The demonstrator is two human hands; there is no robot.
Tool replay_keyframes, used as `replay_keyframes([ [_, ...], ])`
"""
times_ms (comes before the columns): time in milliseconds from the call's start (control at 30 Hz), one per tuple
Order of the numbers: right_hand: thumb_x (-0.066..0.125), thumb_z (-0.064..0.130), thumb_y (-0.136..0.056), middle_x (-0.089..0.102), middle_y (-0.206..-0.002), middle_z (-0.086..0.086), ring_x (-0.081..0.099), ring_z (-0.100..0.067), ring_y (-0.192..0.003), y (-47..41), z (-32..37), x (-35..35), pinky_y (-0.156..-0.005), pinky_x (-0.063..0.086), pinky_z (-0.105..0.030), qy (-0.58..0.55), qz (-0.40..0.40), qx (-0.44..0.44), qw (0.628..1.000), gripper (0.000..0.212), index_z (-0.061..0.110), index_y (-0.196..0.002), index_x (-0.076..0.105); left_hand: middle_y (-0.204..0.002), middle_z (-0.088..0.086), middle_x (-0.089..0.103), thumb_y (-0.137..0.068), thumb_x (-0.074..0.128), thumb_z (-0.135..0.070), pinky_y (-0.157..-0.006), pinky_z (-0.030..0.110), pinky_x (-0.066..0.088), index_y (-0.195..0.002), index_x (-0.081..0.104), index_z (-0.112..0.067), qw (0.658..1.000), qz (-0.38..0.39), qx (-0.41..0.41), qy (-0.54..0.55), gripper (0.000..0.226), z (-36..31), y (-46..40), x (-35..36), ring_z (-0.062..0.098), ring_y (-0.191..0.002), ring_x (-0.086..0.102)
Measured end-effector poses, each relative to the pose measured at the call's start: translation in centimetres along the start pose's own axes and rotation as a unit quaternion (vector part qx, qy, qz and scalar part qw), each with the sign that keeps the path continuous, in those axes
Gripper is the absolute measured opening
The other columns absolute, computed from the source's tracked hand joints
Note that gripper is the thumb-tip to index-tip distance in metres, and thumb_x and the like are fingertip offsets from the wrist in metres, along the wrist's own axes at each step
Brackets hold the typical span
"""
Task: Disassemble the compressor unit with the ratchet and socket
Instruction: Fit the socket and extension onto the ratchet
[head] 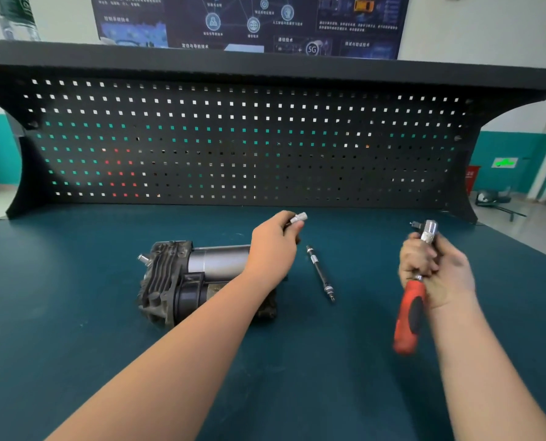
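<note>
The compressor unit [182,275], dark finned metal with a silver cylinder, lies on the blue-green bench top [74,313] left of centre; my left forearm crosses over its right end. My left hand [273,240] is raised above the bench and pinches a small silver socket [298,217] at its fingertips. To the right, my right hand [434,268] grips the ratchet [411,313] by its metal neck, with the silver head [427,230] pointing up and the orange-and-black handle hanging down. A thin extension bar [320,272] lies on the bench between my hands.
A black pegboard back panel [233,141] with a shelf on top stands along the far edge of the bench. A poster hangs on the wall behind it. Open floor and a red bin [472,178] lie beyond the bench on the right.
</note>
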State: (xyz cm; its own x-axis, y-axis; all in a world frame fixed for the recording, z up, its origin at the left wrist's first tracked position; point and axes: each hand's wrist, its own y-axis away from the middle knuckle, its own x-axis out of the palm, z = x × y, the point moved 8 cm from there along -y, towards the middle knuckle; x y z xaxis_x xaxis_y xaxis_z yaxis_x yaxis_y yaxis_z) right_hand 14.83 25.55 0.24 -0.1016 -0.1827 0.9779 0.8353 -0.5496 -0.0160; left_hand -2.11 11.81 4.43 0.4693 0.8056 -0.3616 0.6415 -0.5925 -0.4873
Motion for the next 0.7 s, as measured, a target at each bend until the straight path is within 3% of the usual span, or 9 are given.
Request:
replay_keyframes([
  [67, 0.054, 0.027, -0.081, 0.031, -0.043, 0.006, 0.013, 0.000, -0.039, -0.4, 0.8, -1.3, -0.029, 0.019, -0.017, 0.124, -0.058, -0.031, 0.990, 0.020, 0.009, -0.074, 0.048, -0.090, 0.001, 0.064, -0.095, 0.052, -0.031, -0.061, 0.017, 0.037, -0.100, 0.066, -0.018, 0.994, 0.066, -0.021, -0.080, 0.019, 0.4, -0.3, 1.4, 0.014, -0.075, 0.052],
  [133, 0.053, 0.034, -0.087, 0.031, -0.044, 0.005, 0.019, -0.001, -0.032, -1.1, -1.1, -2.0, -0.029, 0.017, -0.012, 0.209, -0.083, 0.007, 0.974, 0.027, 0.009, -0.075, 0.049, -0.100, 0.003, 0.066, -0.093, 0.056, -0.030, -0.071, 0.022, 0.037, -0.107, 0.067, -0.015, 0.978, 0.121, -0.020, -0.166, 0.024, 0.5, -0.3, 2.6, 0.017, -0.086, 0.054],
  [200, 0.055, 0.040, -0.091, 0.031, -0.046, 0.004, 0.025, -0.003, -0.030, -1.7, -3.0, -2.8, -0.026, 0.019, -0.013, 0.321, -0.119, 0.041, 0.939, 0.036, 0.010, -0.072, 0.052, -0.097, 0.005, 0.067, -0.090, 0.059, -0.026, -0.069, 0.025, 0.040, -0.101, 0.068, -0.012, 0.947, 0.161, -0.012, -0.278, 0.020, 0.8, -0.1, 3.7, 0.020, -0.084, 0.056],
  [267, 0.063, 0.035, -0.088, 0.032, -0.048, 0.002, 0.025, -0.004, -0.030, -2.1, -4.0, -3.6, -0.028, 0.020, -0.012, 0.422, -0.154, 0.046, 0.892, 0.034, 0.008, -0.071, 0.051, -0.088, 0.005, 0.063, -0.088, 0.058, -0.020, -0.065, 0.028, 0.041, -0.085, 0.063, -0.010, 0.890, 0.195, -0.005, -0.412, 0.012, 0.9, 0.2, 4.8, 0.024, -0.079, 0.054],
  [367, 0.063, 0.016, -0.089, 0.031, -0.046, 0.003, 0.025, -0.003, -0.029, -2.5, -3.9, -5.0, -0.029, 0.018, -0.011, 0.444, -0.203, 0.012, 0.873, 0.026, 0.008, -0.068, 0.049, -0.073, 0.000, 0.046, -0.083, 0.053, -0.010, -0.064, 0.028, 0.038, -0.070, 0.044, -0.013, 0.849, 0.214, -0.053, -0.481, 0.015, 1.1, -0.4, 6.5, 0.023, -0.076, 0.049],
  [533, 0.054, 0.011, -0.092, 0.028, -0.036, 0.007, 0.021, -0.003, -0.024, -2.7, -1.3, -7.8, -0.027, 0.015, -0.009, 0.323, -0.263, -0.054, 0.908, 0.027, 0.015, -0.068, 0.044, -0.067, 0.002, 0.045, -0.080, 0.048, -0.004, -0.056, 0.026, 0.038, -0.063, 0.042, -0.011, 0.921, 0.182, -0.140, -0.316, 0.020, 1.2, -3.1, 10.5, 0.016, -0.059, 0.045],
  [633, 0.052, 0.011, -0.093, 0.026, -0.034, 0.008, 0.019, -0.003, -0.023, -3.0, -0.1, -8.4, -0.026, 0.014, -0.010, 0.269, -0.270, -0.095, 0.920, 0.028, 0.019, -0.069, 0.040, -0.071, 0.003, 0.049, -0.081, 0.047, -0.001, -0.062, 0.026, 0.042, -0.062, 0.041, -0.010, 0.934, 0.173, -0.159, -0.269, 0.022, 2.0, -3.6, 13.5, 0.022, -0.072, 0.054],
  [700, 0.052, 0.011, -0.092, 0.026, -0.034, 0.008, 0.019, -0.003, -0.023, -3.2, 0.3, -8.7, -0.026, 0.015, -0.010, 0.250, -0.273, -0.106, 0.923, 0.029, 0.017, -0.066, 0.040, -0.087, 0.007, 0.058, -0.082, 0.048, -0.001, -0.067, 0.027, 0.044, -0.068, 0.047, -0.009, 0.932, 0.177, -0.158, -0.273, 0.017, 2.7, -3.5, 15.1, 0.025, -0.086, 0.059],
])
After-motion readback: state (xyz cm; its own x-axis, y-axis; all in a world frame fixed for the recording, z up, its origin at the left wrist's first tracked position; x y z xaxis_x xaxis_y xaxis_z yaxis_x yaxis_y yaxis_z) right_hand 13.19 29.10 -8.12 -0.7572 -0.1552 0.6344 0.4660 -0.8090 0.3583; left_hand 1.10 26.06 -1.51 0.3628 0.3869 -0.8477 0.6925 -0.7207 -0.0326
